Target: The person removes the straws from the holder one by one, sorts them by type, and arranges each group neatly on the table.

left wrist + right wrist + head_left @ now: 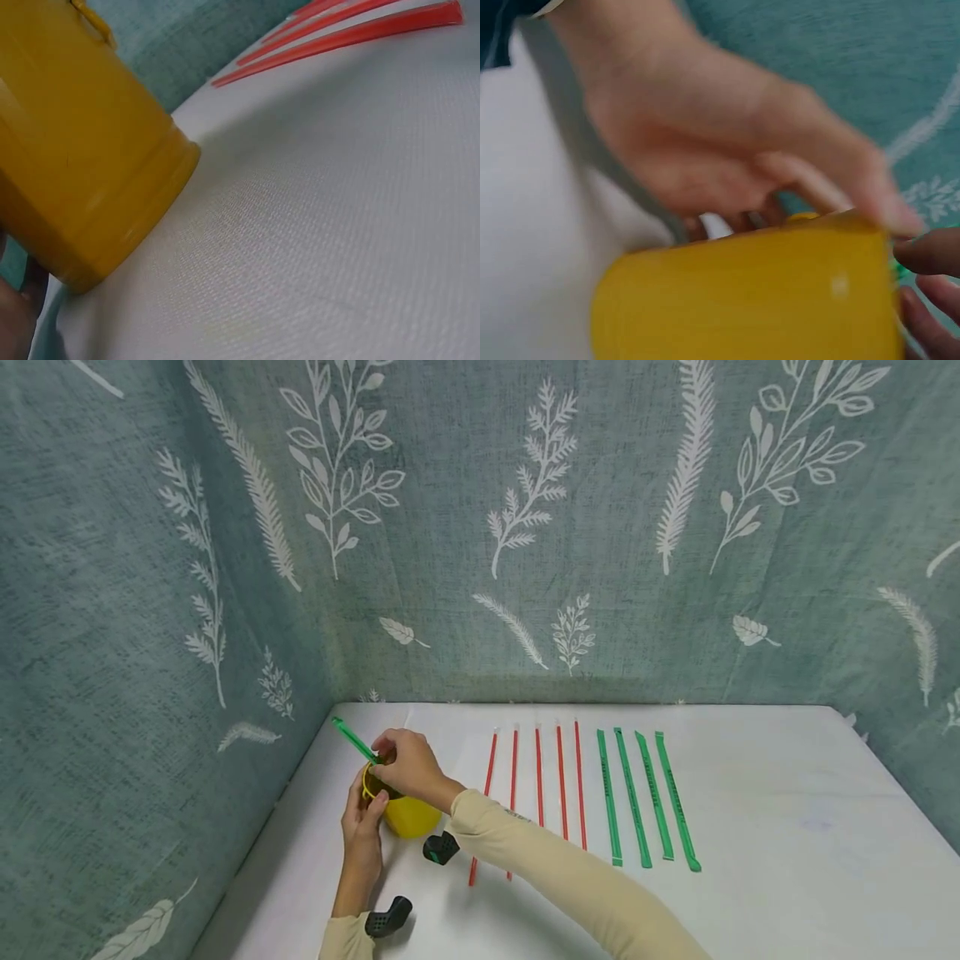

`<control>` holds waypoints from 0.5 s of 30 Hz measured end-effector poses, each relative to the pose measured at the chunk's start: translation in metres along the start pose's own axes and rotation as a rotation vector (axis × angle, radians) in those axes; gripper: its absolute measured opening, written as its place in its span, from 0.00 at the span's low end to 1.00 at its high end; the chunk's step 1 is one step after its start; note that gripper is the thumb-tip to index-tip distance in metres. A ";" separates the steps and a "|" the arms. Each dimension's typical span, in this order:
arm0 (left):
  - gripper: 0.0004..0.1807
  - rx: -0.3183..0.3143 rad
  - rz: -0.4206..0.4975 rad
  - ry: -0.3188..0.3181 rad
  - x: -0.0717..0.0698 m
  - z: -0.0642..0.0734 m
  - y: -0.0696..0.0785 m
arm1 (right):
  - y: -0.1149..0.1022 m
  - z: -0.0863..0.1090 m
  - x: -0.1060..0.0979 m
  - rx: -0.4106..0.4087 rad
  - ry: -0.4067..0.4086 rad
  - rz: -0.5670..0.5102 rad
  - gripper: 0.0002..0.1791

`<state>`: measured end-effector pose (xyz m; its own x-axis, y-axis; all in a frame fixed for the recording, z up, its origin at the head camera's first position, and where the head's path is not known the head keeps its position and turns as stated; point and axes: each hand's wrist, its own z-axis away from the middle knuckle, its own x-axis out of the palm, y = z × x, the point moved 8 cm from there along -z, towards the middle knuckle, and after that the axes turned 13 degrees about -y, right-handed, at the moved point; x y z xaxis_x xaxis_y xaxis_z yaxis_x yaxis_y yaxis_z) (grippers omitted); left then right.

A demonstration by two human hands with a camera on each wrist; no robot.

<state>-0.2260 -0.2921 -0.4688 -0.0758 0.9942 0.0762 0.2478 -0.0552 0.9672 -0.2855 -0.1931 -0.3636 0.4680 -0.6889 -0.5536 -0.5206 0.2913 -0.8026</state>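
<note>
A yellow bucket [412, 817] stands tilted on the white table at the left, its mouth toward the left. My left hand [362, 835] grips its rim and side, the thumb at the rim. At the bucket's mouth my right hand [411, 767] pinches a green wrapped straw [352, 739], which sticks up and out to the upper left. Its lower end is hidden by the fingers and rim. In the right wrist view, the left hand [727, 135] lies along the bucket [757, 292], with the right hand's fingers [934, 251] at the mouth.
Several red straws [538, 768] lie in a row mid-table, partly covered by the right sleeve [570, 877]. Several green wrapped straws [651, 793] lie to their right. Patterned cloth [450, 527] hangs behind and at the left of the white table [795, 827].
</note>
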 end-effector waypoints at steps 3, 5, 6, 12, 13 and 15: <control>0.31 0.011 0.021 -0.002 -0.001 0.000 0.000 | 0.001 0.000 0.007 0.009 -0.014 0.050 0.10; 0.31 0.011 0.033 -0.002 -0.002 0.000 -0.001 | 0.000 0.000 0.009 0.015 -0.006 0.066 0.10; 0.32 0.009 0.036 0.001 -0.003 0.001 -0.001 | -0.001 0.000 0.010 0.016 -0.001 0.067 0.10; 0.32 -0.012 0.042 0.019 -0.002 0.001 -0.004 | -0.001 0.001 0.011 0.042 0.015 0.128 0.09; 0.32 -0.017 0.039 0.018 -0.002 0.001 -0.004 | 0.000 0.001 0.012 0.043 0.013 0.138 0.09; 0.31 -0.021 0.028 0.012 -0.002 0.000 -0.003 | 0.000 0.000 0.013 0.034 0.008 0.139 0.08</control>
<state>-0.2264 -0.2938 -0.4721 -0.0812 0.9910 0.1061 0.2298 -0.0850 0.9695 -0.2789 -0.2019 -0.3706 0.3867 -0.6457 -0.6585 -0.5553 0.4070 -0.7252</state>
